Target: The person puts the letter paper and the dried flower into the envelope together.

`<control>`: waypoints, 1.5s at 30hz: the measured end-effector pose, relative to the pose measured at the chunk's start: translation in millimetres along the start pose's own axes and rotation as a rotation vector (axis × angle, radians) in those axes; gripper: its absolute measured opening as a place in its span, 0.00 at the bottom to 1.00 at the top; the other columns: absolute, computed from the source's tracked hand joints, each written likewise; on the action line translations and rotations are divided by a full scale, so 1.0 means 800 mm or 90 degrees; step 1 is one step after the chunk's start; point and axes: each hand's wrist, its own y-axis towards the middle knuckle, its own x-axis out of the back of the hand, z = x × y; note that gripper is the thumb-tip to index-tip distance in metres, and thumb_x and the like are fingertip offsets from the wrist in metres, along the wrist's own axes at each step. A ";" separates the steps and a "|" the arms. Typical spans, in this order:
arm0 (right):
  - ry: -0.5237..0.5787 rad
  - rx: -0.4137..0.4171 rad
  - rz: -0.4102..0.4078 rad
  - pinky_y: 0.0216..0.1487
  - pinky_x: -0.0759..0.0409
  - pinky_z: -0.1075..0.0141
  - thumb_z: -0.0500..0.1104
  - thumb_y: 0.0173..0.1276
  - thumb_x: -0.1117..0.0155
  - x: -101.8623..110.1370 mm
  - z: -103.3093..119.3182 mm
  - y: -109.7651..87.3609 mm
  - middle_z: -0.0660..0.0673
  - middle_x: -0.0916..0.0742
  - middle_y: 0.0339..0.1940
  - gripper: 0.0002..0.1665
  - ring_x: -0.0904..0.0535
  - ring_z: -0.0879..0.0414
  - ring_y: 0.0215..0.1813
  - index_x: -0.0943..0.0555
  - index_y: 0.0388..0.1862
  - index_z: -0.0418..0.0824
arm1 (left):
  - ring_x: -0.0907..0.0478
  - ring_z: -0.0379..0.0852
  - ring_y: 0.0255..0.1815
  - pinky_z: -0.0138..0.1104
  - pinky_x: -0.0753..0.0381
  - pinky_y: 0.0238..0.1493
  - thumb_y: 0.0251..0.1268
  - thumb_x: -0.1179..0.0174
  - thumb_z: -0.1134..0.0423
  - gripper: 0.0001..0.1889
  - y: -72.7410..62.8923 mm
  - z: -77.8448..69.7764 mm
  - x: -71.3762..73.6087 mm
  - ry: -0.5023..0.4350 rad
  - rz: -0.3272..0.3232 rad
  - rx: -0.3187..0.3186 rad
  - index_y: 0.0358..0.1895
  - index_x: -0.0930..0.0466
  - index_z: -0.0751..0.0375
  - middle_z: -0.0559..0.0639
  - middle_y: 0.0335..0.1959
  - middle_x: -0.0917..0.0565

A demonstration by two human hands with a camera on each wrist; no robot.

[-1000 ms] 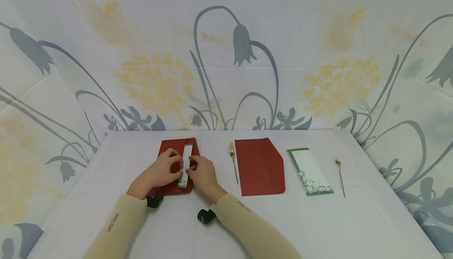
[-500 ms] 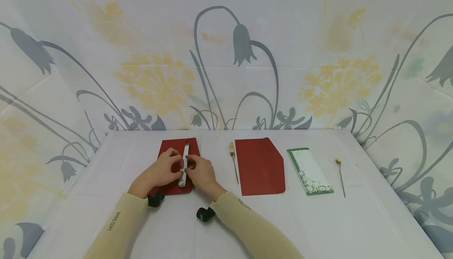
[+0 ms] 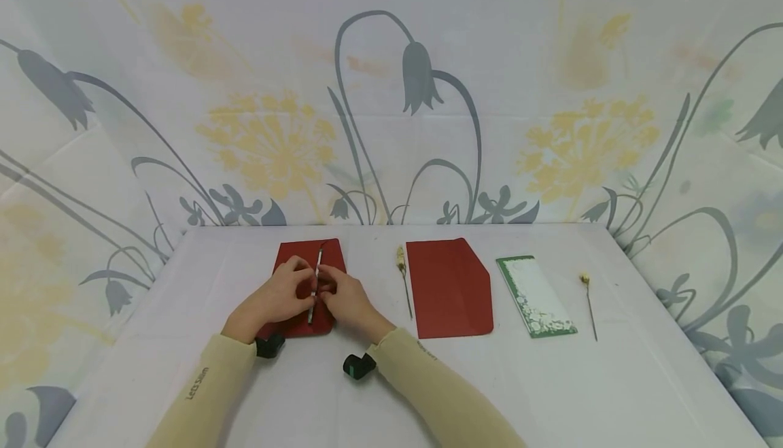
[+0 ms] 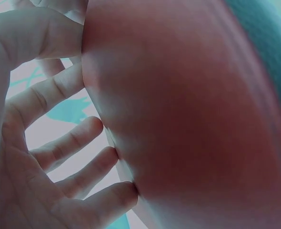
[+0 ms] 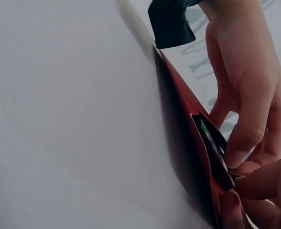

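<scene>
Toward the left of the desk (image 3: pixel 318 407), with just a narrow edge of card (image 3: pixel 311 314) showing at the mouth of the red envelope (image 3: pixel 298 251), best to push gently and evenly. With left hand (image 3: pixel 283 293) pinching the envelope's edge and right hand (image 3: pixel 350 300) in a narrow grip on the card, avoid flattening the mouth or creasing corners.

The held red envelope (image 3: pixel 300 249) looks made of smooth, matt paper; the surface (image 3: pixel 312 400) has a matt, cloth-like finish.

Red envelopes (image 3: pixel 333 255), white card (image 3: pixel 540 293) with green floral border, beige sleeves (image 3: pixel 204 387)
</scene>
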 end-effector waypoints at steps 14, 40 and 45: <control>-0.039 -0.029 0.096 0.58 0.25 0.60 0.31 0.73 0.49 0.008 0.008 0.004 0.46 0.18 0.58 0.31 0.22 0.54 0.55 0.32 0.74 0.44 | 0.29 0.58 0.51 0.51 0.26 0.50 0.54 0.34 0.67 0.07 -0.001 0.002 -0.001 -0.007 0.009 0.014 0.32 0.22 0.53 0.57 0.50 0.29; 0.136 -0.053 0.043 0.49 0.21 0.66 0.27 0.73 0.49 0.019 -0.003 0.000 0.43 0.17 0.60 0.27 0.18 0.56 0.49 0.29 0.69 0.39 | 0.29 0.56 0.50 0.51 0.26 0.49 0.54 0.30 0.64 0.08 -0.001 -0.002 -0.005 -0.014 0.015 0.032 0.33 0.22 0.52 0.55 0.47 0.28; 0.173 -0.052 0.029 0.48 0.19 0.64 0.24 0.72 0.52 0.024 -0.004 -0.002 0.42 0.17 0.59 0.28 0.16 0.53 0.49 0.28 0.69 0.38 | 0.30 0.55 0.50 0.50 0.25 0.48 0.53 0.28 0.62 0.10 -0.001 -0.004 -0.006 -0.008 0.028 0.053 0.34 0.22 0.52 0.54 0.47 0.29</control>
